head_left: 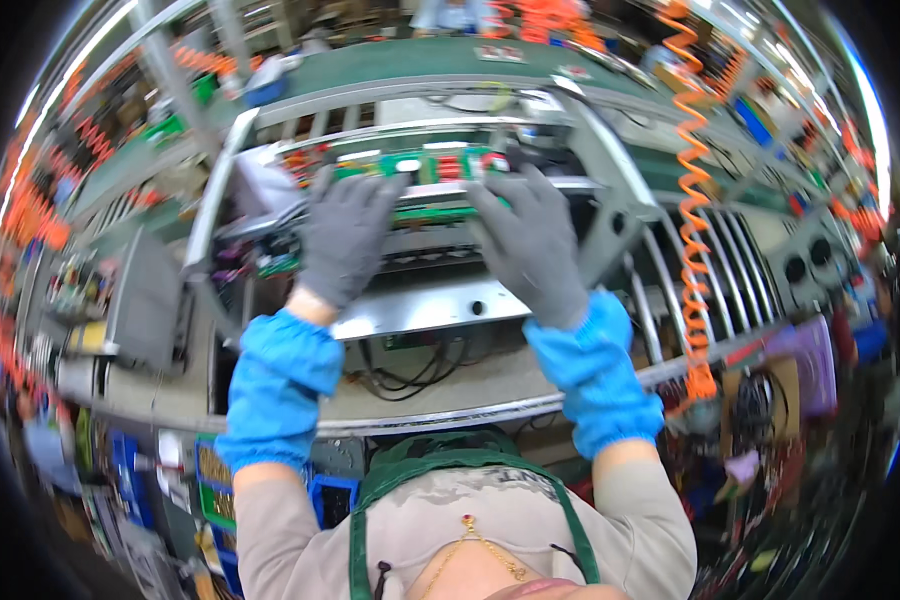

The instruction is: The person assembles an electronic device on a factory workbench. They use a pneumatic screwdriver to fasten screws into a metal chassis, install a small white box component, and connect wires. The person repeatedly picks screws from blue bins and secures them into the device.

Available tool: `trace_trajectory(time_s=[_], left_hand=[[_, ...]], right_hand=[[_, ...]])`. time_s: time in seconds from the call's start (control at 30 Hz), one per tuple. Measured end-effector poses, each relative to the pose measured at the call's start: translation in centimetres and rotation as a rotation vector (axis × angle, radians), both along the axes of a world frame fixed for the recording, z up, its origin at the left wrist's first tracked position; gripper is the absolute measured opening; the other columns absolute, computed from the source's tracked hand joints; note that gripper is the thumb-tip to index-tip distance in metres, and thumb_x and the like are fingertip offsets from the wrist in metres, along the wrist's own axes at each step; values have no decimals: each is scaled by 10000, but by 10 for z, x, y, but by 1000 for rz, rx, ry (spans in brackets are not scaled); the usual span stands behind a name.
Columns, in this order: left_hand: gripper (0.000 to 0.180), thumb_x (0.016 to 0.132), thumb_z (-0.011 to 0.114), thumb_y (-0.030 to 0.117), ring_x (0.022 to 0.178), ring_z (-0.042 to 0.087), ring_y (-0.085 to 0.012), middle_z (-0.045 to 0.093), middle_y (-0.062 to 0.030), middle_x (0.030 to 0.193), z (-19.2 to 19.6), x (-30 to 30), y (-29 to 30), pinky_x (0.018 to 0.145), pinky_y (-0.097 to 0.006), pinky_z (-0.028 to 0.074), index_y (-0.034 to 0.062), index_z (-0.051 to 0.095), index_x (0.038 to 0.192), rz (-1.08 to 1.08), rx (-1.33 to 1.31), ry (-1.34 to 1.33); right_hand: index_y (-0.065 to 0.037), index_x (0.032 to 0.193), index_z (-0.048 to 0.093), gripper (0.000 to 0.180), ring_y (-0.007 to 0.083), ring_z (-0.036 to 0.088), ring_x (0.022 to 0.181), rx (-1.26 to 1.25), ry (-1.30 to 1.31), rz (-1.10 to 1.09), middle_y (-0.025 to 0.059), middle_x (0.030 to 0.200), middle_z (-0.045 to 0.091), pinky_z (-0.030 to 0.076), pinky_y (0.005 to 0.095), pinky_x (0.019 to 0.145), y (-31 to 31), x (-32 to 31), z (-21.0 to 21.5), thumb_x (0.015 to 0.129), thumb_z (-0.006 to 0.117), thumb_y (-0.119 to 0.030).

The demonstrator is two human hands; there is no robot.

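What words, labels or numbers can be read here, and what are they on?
Beige shirt: dark lettering on the chest, not copied here.
White card with red marks, far green bench: too blurred to read.
Green circuit board: any print too small and blurred.

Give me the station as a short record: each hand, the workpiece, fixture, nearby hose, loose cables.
Left hand: grey glove, fingers at the board's left part; grip unclear
Right hand: grey glove, fingers at its right part; grip unclear
Workpiece: green circuit board, red components
Fixture: metal frame
Hose: orange coiled hose, right of the frame
Cables: black cables, near side of the frame
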State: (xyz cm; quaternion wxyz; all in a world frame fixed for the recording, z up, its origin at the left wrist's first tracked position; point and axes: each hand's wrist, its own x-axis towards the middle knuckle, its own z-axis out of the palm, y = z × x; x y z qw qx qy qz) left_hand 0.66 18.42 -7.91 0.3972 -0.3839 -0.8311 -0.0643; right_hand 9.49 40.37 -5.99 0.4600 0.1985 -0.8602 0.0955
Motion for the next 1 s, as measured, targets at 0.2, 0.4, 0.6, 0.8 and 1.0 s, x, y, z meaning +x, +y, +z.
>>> trace_trajectory(time_s=[0.2, 0.4, 0.6, 0.8, 1.0], left_hand=[[412, 813, 580, 167, 1088, 547, -231, 586, -56, 1149, -17, 16, 24, 1014, -610, 270, 108, 549, 1220, 206, 90, 86], [463, 785, 622, 150, 1149, 522, -255, 571, -79, 1177, -21, 21, 36, 1052, -633, 207, 82, 538, 1235, 258, 209, 42], [581, 789, 611, 258, 1224, 420, -350, 467, -168, 1270, -31, 19, 40, 1028, -562, 255, 78, 449, 1318, 344, 128, -80], [544, 783, 647, 36, 1219, 455, -345, 481, -176, 1312, -4, 73, 45, 1022, -426, 366, 15, 484, 1302, 273, 170, 11], [340, 783, 611, 6, 920, 593, -323, 627, -140, 1002, -64, 138, 33, 818, -405, 473, 57, 616, 1119, 5, 189, -609]], right_hand=[[-114, 1006, 640, 235, 303, 579, 794, -48, -580, 198, 96, 855, 610, 456, 429, 689, 16, 100, -113, 775, 668, -138], [-135, 995, 667, 302, 352, 617, 868, 84, -1530, -102, 162, 898, 646, 493, 474, 740, 104, 219, -239, 825, 558, -360], [-117, 943, 694, 275, 386, 650, 790, 135, -1418, -766, 187, 839, 671, 524, 500, 738, 259, 289, -304, 816, 574, -330], [-88, 1013, 680, 314, 379, 620, 981, -475, -1484, -769, 200, 1050, 648, 486, 448, 877, 323, 272, -300, 833, 552, -312], [-75, 1048, 685, 329, 343, 610, 1062, -187, -1837, -889, 187, 1096, 652, 478, 426, 924, 313, 246, -331, 813, 538, -250]])
